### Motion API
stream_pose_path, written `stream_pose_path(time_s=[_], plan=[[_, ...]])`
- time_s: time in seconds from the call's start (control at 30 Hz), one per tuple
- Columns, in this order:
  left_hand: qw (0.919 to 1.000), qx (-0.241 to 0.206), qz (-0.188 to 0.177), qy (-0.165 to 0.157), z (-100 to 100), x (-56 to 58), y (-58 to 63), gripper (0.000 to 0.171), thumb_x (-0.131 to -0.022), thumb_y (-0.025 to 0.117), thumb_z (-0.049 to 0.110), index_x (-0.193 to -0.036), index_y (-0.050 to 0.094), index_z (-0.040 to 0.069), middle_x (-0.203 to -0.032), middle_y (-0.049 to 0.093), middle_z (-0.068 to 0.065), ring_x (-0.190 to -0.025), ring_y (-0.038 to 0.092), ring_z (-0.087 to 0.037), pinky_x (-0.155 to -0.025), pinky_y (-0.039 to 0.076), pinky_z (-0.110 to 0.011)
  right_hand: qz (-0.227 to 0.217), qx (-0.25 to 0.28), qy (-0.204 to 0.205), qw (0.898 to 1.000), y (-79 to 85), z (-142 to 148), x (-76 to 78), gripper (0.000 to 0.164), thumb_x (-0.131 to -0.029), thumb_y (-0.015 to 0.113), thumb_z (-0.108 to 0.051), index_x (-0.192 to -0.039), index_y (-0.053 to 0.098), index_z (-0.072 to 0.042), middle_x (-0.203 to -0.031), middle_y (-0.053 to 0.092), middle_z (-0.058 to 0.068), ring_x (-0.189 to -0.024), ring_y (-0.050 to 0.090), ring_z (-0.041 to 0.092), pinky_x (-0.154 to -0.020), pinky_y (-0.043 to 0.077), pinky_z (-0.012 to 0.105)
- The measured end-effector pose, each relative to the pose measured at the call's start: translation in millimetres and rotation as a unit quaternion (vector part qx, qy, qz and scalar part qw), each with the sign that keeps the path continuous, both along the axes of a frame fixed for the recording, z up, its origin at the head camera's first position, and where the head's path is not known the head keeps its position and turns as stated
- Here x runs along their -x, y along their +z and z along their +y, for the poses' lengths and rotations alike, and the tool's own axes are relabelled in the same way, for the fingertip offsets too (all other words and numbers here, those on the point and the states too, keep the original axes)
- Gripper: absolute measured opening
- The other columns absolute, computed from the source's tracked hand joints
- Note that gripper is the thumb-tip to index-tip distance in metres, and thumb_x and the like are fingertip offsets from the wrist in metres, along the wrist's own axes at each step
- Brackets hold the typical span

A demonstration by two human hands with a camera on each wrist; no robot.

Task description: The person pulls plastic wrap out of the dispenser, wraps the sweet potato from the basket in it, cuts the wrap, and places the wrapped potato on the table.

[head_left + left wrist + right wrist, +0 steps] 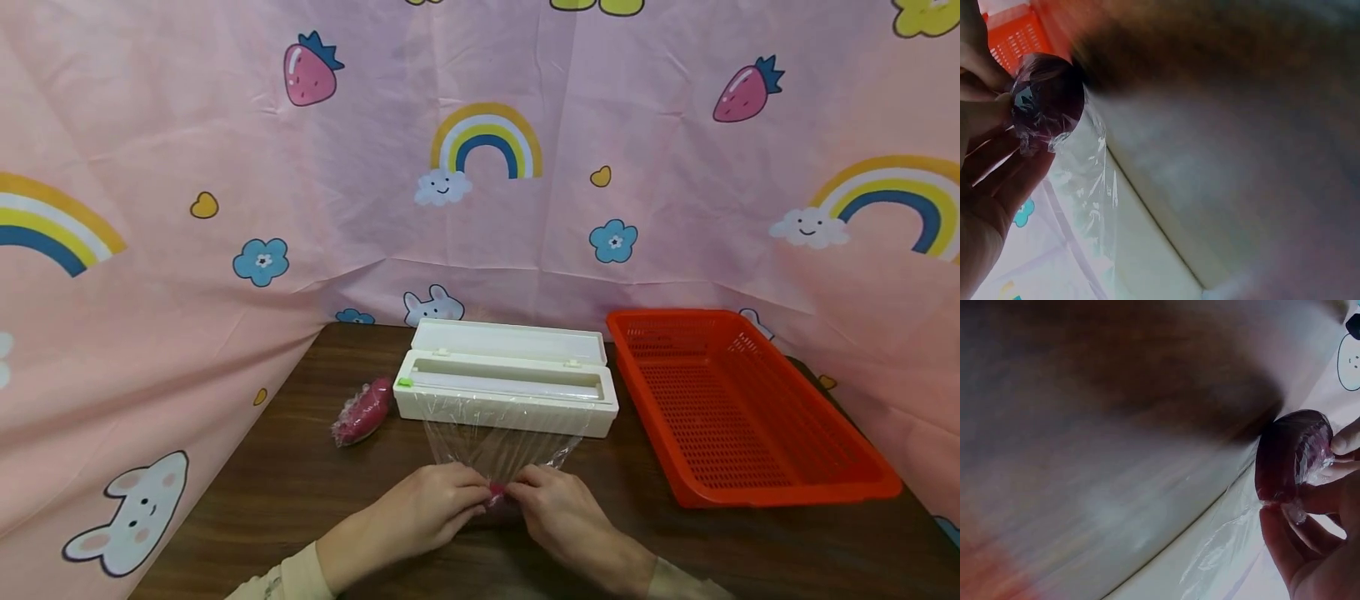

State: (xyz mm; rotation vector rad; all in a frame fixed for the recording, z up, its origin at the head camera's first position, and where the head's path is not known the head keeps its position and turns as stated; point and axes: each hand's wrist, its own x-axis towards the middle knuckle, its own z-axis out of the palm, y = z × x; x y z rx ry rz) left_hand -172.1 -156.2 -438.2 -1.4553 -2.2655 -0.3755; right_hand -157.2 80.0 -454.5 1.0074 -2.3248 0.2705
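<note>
A sheet of cling film (pixel 487 437) stretches from the front of a white dispenser box (pixel 506 414) down to both hands. At its near end is a rounded reddish-purple piece (pixel 1288 456), smooth and dark, with crinkled film around part of it. My left hand (pixel 426 507) pinches the film and the piece from the left, its fingertips at the edge in the left wrist view. From the other side my right hand (pixel 562 512) does the same, thumb and fingers curled at the wrapped end. In the head view the fingers hide most of the piece.
A film-wrapped reddish, elongated piece (pixel 363 412) lies left of the box on the dark wooden table (pixel 292 467). The box lid (pixel 510 342) stands raised, with a film roll (pixel 502 385) inside. To the right is a red-orange plastic basket (pixel 667 450). A patterned cloth (pixel 360 192) hangs behind.
</note>
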Motion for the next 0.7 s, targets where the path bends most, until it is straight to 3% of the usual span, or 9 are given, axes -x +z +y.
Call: stream_pose_path(time_s=[0.13,0.23,0.47,0.57,0.7], plan=[[0.9971,0.063,-0.015,0.042,2,-0.1,1.8,0.042,-0.080,0.087,0.034,-0.111,0.073,0.010,-0.109,0.072,0.000,-0.101,0.069,-0.011,-0.087,0.057,-0.025,-0.031,-0.013,-0.033,0.999,-0.1,-3,-1.5,0.024,-0.076,0.075,-0.010,-0.099,0.077,-0.017,-0.091,0.070,-0.007,-0.081,0.066,0.009,-0.068,0.055,0.025],[0.9919,0.098,-0.046,0.065,4,0.1,0.4,0.052,-0.079,0.088,0.035,-0.120,0.069,0.009,-0.112,0.071,-0.002,-0.105,0.069,-0.014,-0.090,0.057,-0.028,-0.071,-0.014,-0.040,0.997,0.4,-5,-4.0,0.026,-0.080,0.074,-0.019,-0.106,0.074,-0.017,-0.094,0.070,-0.007,-0.084,0.066,0.009,-0.069,0.056,0.027],[0.9872,0.091,-0.108,0.075,4,3.5,-1.8,0.050,-0.082,0.086,0.026,-0.123,0.066,0.008,-0.110,0.073,-0.001,-0.103,0.069,-0.012,-0.089,0.057,-0.030,-0.126,-0.015,-0.034,0.991,2.3,-6,-6.1,0.036,-0.078,0.082,-0.026,-0.111,0.071,-0.018,-0.107,0.068,-0.005,-0.089,0.067,0.011,-0.070,0.056,0.027],[0.9857,0.081,-0.129,0.072,5,6.7,-1.8,0.047,-0.082,0.086,0.025,-0.122,0.067,0.009,-0.108,0.074,0.000,-0.101,0.069,-0.009,-0.087,0.057,-0.029,-0.113,-0.017,-0.033,0.993,2.6,-6,-5.5,0.042,-0.073,0.086,-0.025,-0.111,0.071,-0.018,-0.115,0.062,-0.003,-0.094,0.064,0.012,-0.073,0.056,0.028],[0.9795,0.062,-0.180,0.066,5,12.6,-2.5,0.041,-0.082,0.085,0.022,-0.119,0.068,0.010,-0.105,0.074,0.003,-0.095,0.067,-0.003,-0.081,0.055,-0.023,-0.028,-0.014,-0.011,0.999,1.0,-8,-5.1,0.040,-0.069,0.086,-0.020,-0.106,0.071,-0.020,-0.111,0.061,-0.003,-0.099,0.059,0.013,-0.081,0.054,0.031]])
